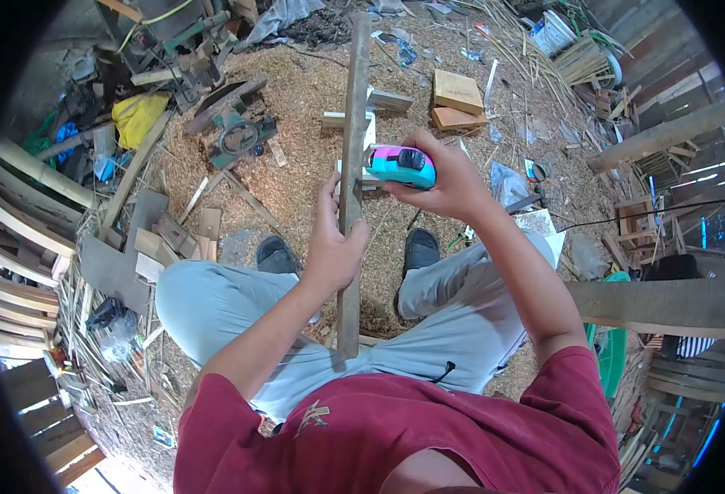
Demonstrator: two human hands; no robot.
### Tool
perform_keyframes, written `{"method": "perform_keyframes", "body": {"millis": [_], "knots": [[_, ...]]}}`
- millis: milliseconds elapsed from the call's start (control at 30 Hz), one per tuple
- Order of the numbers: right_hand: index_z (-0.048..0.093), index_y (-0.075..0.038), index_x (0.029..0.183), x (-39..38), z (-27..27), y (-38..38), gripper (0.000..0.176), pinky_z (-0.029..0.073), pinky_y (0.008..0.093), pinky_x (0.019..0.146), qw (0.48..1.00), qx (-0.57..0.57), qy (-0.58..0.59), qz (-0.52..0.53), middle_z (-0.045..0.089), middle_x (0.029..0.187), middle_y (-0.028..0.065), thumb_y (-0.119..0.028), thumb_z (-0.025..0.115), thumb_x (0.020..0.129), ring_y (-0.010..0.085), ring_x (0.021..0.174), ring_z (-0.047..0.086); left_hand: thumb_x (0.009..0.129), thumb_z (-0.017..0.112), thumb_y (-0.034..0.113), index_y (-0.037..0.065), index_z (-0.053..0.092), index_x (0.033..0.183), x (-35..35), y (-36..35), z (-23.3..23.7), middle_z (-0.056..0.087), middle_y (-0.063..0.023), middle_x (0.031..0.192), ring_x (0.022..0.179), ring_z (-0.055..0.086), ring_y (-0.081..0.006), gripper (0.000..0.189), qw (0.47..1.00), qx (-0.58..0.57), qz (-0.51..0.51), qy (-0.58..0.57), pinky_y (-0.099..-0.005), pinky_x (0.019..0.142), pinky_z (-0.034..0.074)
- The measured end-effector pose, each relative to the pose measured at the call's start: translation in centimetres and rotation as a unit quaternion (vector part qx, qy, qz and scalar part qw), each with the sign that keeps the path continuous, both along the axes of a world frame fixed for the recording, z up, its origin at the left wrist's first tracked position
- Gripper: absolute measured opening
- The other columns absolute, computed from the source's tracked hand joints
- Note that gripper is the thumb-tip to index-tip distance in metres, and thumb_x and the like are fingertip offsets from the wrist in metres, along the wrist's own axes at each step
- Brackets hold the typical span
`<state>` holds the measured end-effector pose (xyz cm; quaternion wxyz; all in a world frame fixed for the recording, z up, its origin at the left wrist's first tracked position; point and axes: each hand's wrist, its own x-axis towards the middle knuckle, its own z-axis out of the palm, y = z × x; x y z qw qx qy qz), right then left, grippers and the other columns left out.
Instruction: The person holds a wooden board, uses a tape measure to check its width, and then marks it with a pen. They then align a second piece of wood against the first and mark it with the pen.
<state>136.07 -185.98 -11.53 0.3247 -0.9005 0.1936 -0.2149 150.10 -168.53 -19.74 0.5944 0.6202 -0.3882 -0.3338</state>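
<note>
A long, narrow wooden strip runs away from my lap, its near end between my thighs. Around its middle, my left hand is closed, thumb on one side and fingers on the other. My right hand grips a pink and turquoise tape measure just right of the strip, with the front of its case right at the wood's edge. Beneath the tape measure, pale pieces of wood show on the ground, partly hidden by the strip and my hand.
Sawdust and shavings cover the ground. A green power tool lies to the left, near wood offcuts. Two wooden blocks sit ahead on the right. Curved wooden pieces line the far left, and a thick board juts in from the right.
</note>
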Motion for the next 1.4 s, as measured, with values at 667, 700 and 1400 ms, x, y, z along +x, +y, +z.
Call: {"method": "perform_keyframes", "body": {"millis": [667,700,1400], "knots": [[0.061,-0.008,0.105,0.4,-0.2,-0.4,0.041,0.053,0.0440,0.071,0.992,-0.078,0.070,0.071,0.068,0.087,0.0143,-0.020,0.085,0.074,0.0374,0.081,0.068,0.085,0.051,-0.004,0.004,0.022,0.154,-0.5,2.0,0.4,0.048,-0.0175,0.133,0.118,0.051,-0.0211,0.076,0.992,-0.043,0.000,0.118,-0.0344,0.099,0.042],[0.061,-0.008,0.104,0.2,-0.1,-0.4,0.040,0.052,0.0443,0.071,0.991,-0.087,0.074,0.071,0.068,0.088,0.0143,-0.020,0.084,0.074,0.0374,0.082,0.067,0.084,0.050,-0.005,0.005,0.021,0.154,-0.5,2.0,0.4,0.048,-0.0163,0.130,0.110,0.052,-0.0186,0.075,0.990,-0.050,-0.001,0.131,-0.0318,0.091,0.043],[0.056,-0.008,0.098,0.4,-0.2,1.4,0.041,0.050,0.0491,0.070,0.977,-0.128,0.102,0.134,0.064,0.084,0.0133,-0.021,0.083,0.070,0.0386,0.083,0.065,0.107,0.048,0.045,0.009,0.043,0.135,0.2,1.2,-0.1,0.053,-0.0012,0.073,0.054,0.051,-0.0080,0.047,0.974,0.045,0.037,0.219,-0.0244,0.046,0.046]]}}
